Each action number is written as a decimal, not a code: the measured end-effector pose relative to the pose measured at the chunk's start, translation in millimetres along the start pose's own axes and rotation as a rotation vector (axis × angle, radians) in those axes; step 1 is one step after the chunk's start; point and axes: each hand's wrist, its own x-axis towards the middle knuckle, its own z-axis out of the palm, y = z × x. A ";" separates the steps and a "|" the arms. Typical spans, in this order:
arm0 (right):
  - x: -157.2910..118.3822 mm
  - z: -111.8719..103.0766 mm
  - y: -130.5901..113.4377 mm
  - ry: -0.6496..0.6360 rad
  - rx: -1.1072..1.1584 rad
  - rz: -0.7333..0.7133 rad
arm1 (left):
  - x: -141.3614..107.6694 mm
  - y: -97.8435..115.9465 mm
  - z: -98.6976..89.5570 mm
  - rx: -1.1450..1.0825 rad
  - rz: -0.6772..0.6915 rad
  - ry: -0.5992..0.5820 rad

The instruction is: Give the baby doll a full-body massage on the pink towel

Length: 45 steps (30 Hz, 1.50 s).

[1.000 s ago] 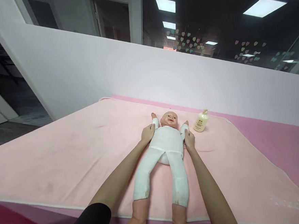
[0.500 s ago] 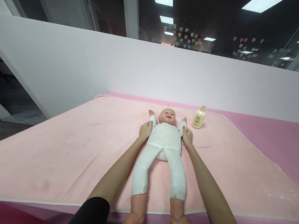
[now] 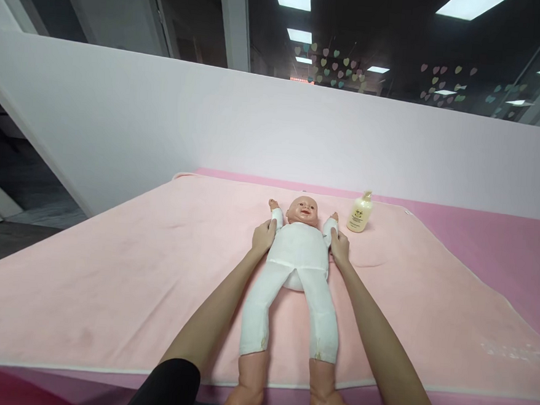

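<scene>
A baby doll [image 3: 300, 248] with a white cloth body lies on its back on a pink towel [image 3: 122, 266]. Its head points to the far side, and its bare plastic feet reach over the near edge. My left hand [image 3: 263, 236] is closed around the doll's arm on the left of the picture. Around the other arm, on the right, my right hand [image 3: 339, 247] is wrapped in the same way. Both doll arms are bent upward, their small plastic hands showing above my grip. My fingertips are partly hidden behind the doll's sleeves.
A pale yellow pump bottle [image 3: 360, 212] stands on the towel to the right of the doll's head. Behind the padded pink surface [image 3: 489, 242] rises a white low wall [image 3: 275, 129], with dark glass bearing heart stickers above it.
Both hands keep their hold on the doll's arms, and the doll lies as before. Only a very slight shift of the whole view shows.
</scene>
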 end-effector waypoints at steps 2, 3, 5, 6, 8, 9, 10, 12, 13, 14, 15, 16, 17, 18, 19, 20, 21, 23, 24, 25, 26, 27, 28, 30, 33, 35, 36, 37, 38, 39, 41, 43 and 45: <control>-0.1 0.1 -0.2 0.002 -0.002 0.005 | 0.1 -0.6 0.2 -0.002 0.007 0.001; -0.1 0.2 -0.2 0.002 -0.002 0.005 | 0.2 -0.8 0.3 -0.003 0.005 0.000; 0.0 0.4 -0.1 0.000 -0.001 0.003 | 0.5 -1.2 0.5 -0.008 -0.002 0.001; 0.1 0.5 0.0 0.000 0.001 0.003 | 0.6 -1.4 0.6 -0.011 -0.002 0.002; 0.3 0.6 0.2 0.001 0.002 0.004 | 0.8 -1.6 0.7 -0.021 0.001 0.000; 0.3 0.5 0.3 0.000 0.000 0.005 | 0.8 -1.6 0.8 -0.024 0.000 -0.001; 0.3 0.4 0.3 -0.001 -0.003 0.007 | 0.8 -1.7 0.9 -0.024 0.001 -0.002; 0.1 -0.3 0.1 -0.007 -0.010 0.009 | 0.9 -1.7 1.0 -0.018 -0.003 -0.004; -0.1 -0.6 -0.1 -0.010 -0.013 0.009 | 0.9 -1.7 1.1 -0.012 -0.001 -0.002; -0.4 -1.0 -0.4 -0.012 -0.014 0.006 | 0.9 -1.7 1.1 -0.005 0.001 -0.001; -0.6 -1.2 -0.7 -0.012 -0.013 0.003 | 0.9 -1.7 1.2 0.002 0.004 0.001; -0.9 -1.4 -1.1 -0.011 -0.013 -0.001 | 0.9 -1.7 1.1 0.007 0.005 0.002; -1.1 -1.5 -1.5 -0.008 -0.013 -0.003 | 0.9 -1.6 1.1 0.011 0.005 0.003; -1.2 -1.5 -1.9 -0.005 -0.015 -0.003 | 0.8 -1.5 1.0 0.012 0.003 0.003; -1.3 -1.4 -2.2 -0.001 -0.018 -0.002 | 0.8 -1.5 0.9 0.011 -0.002 0.001; -1.3 -1.3 -2.5 0.002 -0.023 -0.001 | 0.8 -1.5 0.8 0.007 -0.008 -0.003; -1.3 -1.2 -2.7 0.003 -0.028 0.001 | 0.8 -1.5 0.7 0.001 -0.011 -0.007; -1.2 -1.2 -2.8 0.002 -0.035 0.000 | 0.9 -1.9 0.8 -0.012 -0.012 -0.012; -1.3 -1.3 -2.7 0.000 -0.036 -0.003 | 1.0 -2.1 0.9 -0.017 -0.010 -0.012; -1.4 -1.4 -2.6 -0.001 -0.037 -0.006 | 1.2 -2.3 1.1 -0.020 -0.008 -0.010; -1.5 -1.6 -2.4 0.001 -0.038 -0.008 | 1.3 -2.4 1.3 -0.022 -0.007 -0.007; -1.7 -1.7 -2.2 0.004 -0.037 -0.011 | 1.4 -2.4 1.5 -0.023 -0.007 -0.005; -1.9 -1.9 -2.0 0.007 -0.036 -0.015 | 1.4 -2.3 1.5 -0.022 -0.007 -0.005; -2.1 -2.1 -1.7 0.010 -0.033 -0.023 | 1.1 -1.8 1.4 -0.021 -0.011 -0.006; -2.1 -2.1 -1.4 0.012 -0.023 -0.037 | -0.1 -0.6 0.6 -0.029 -0.010 -0.004; -1.7 -1.8 -1.0 0.016 -0.021 -0.041 | -0.8 -0.4 0.4 -0.044 -0.008 0.003; -1.5 -1.7 -0.8 0.016 -0.020 -0.043 | -1.0 -0.5 0.5 -0.053 -0.007 0.007; -1.2 -1.5 -0.6 0.017 -0.019 -0.044 | -1.0 -0.9 0.8 -0.063 -0.006 0.010; -1.0 -1.4 -0.3 0.018 -0.018 -0.045 | -0.8 -1.4 1.3 -0.074 -0.006 0.013; -0.8 -1.4 -0.1 0.019 -0.018 -0.044 | -0.5 -2.1 1.8 -0.083 -0.004 0.014; -0.8 -1.9 0.0 0.022 -0.021 -0.041 | 0.2 -3.7 2.9 -0.099 0.000 0.017; -1.3 -2.6 -0.3 0.026 -0.028 -0.041 | 0.8 -5.1 3.7 -0.111 0.002 0.017; -2.1 -3.0 -1.2 0.034 -0.033 -0.050 | 1.0 -5.9 4.1 -0.130 0.003 0.019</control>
